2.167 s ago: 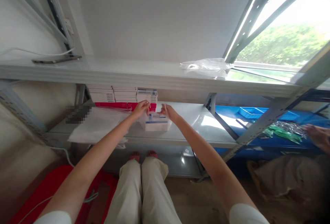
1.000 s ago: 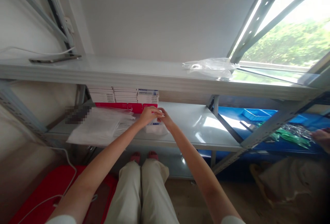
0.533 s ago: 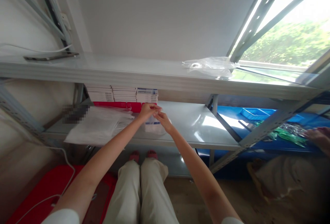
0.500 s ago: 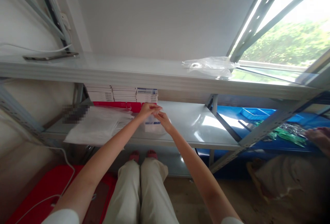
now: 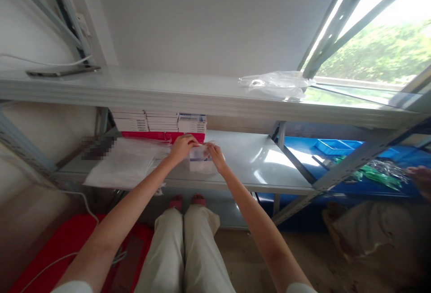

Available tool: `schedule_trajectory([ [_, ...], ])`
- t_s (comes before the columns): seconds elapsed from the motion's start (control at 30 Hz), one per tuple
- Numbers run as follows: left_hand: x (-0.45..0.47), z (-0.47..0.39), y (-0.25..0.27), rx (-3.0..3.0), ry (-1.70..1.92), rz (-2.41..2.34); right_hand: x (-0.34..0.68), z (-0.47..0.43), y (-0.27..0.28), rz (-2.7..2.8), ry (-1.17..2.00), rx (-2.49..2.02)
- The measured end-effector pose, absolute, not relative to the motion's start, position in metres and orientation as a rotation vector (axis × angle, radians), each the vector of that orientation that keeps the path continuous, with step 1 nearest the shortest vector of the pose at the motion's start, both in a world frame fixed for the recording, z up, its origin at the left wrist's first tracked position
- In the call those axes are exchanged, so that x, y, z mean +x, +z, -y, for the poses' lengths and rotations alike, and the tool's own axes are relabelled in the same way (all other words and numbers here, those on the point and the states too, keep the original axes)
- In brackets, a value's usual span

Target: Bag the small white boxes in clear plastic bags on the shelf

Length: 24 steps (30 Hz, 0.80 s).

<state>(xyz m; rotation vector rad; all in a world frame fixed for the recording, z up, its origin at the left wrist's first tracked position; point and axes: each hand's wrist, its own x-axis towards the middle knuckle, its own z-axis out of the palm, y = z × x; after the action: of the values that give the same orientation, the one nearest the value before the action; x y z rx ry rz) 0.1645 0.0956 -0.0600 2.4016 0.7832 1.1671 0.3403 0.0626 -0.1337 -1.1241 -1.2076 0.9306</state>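
Observation:
My left hand and my right hand are a little apart over the lower shelf. Both pinch the upper edge of a clear plastic bag, stretched between the fingertips. A small white box with blue print shows through or behind the film, below the hands. Its exact contact with the shelf is hard to make out. Beside my left forearm lies a pile of flat translucent plastic bags.
White boxes stand in rows in a red tray behind. On the upper shelf lie a phone and a crumpled clear bag. At right, another person's hand is near green packets on a blue surface.
My hands have drawn apart, the left moving left and slightly toward me, spreading the bag's edge between them. The other person's hand has shifted right.

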Motion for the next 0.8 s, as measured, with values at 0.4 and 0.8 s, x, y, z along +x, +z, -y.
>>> schedule_trajectory([
  [0.4, 0.189, -0.104, -0.113, 2.165, 0.957, -0.641, 0.343, -0.047, -0.118, 1.389, 0.854, -1.016],
  [0.8, 0.182, -0.135, -0.123, 1.969, 0.740, -0.614, 0.373, -0.043, -0.097, 2.018, 0.380, -1.118],
])
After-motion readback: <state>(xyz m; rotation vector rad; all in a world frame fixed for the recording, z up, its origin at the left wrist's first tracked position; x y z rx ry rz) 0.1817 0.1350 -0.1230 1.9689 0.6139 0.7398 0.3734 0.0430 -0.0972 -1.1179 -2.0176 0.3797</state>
